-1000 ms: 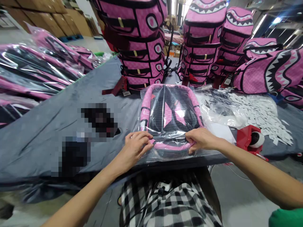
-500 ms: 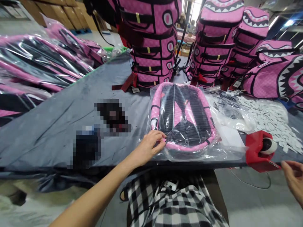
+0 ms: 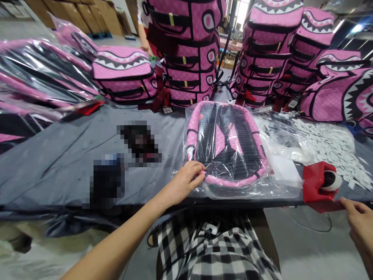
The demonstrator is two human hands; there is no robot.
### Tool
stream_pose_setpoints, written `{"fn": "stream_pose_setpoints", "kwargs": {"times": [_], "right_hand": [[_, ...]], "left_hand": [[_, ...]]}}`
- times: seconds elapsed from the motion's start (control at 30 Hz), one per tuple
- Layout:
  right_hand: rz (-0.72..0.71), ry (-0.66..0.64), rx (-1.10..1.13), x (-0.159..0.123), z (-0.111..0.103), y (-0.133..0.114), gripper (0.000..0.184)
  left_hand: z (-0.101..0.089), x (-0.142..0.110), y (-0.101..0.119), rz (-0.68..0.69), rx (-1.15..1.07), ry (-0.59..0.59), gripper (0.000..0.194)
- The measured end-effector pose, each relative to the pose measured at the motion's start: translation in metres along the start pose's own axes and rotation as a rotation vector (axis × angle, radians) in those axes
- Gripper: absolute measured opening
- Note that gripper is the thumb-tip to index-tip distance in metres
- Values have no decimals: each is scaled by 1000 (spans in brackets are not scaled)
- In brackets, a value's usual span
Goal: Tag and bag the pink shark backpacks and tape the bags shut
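Taking twelve as straight ahead of the worker, the bagged backpack (image 3: 229, 144) lies on the table (image 3: 84, 142) near its front edge, dark padded side up, its long axis seeming to run roughly from twelve to six. The left hand (image 3: 186, 181) is by far the nearer: thumb and fingers are drawn together on the clear bag (image 3: 247, 191) at the pack's seven o'clock corner, so the pack's middle sits at about two o'clock from it. The right hand (image 3: 359, 217) is well apart, out toward four o'clock from the pack, thumb and forefinger close together at the front tip of the red tape dispenser (image 3: 313, 186); whether any tape is pinched there I can't tell. The dispenser's body lies at ten o'clock from that hand, with the pack farther along much the same bearing. Beyond the pack, toward eleven, rises a stack of pink backpacks (image 3: 186, 58).
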State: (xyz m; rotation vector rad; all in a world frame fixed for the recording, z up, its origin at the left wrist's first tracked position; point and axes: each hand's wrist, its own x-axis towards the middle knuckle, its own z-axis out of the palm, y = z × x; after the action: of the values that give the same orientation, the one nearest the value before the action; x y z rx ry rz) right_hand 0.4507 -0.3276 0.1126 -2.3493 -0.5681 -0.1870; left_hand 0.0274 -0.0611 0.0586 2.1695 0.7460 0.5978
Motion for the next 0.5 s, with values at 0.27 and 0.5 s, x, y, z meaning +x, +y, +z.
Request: {"fn": "stream_pose_setpoints", "kwargs": {"times": [0.27,0.5], "right_hand": [[413,-151,650,-57,21,26,30],[556,-614,1051,-90,60,-8,52]], "left_hand": [[-6,-2,-4,-52,-79,-52,29],[-12,3,-2,-70,-64,-91,25]]}}
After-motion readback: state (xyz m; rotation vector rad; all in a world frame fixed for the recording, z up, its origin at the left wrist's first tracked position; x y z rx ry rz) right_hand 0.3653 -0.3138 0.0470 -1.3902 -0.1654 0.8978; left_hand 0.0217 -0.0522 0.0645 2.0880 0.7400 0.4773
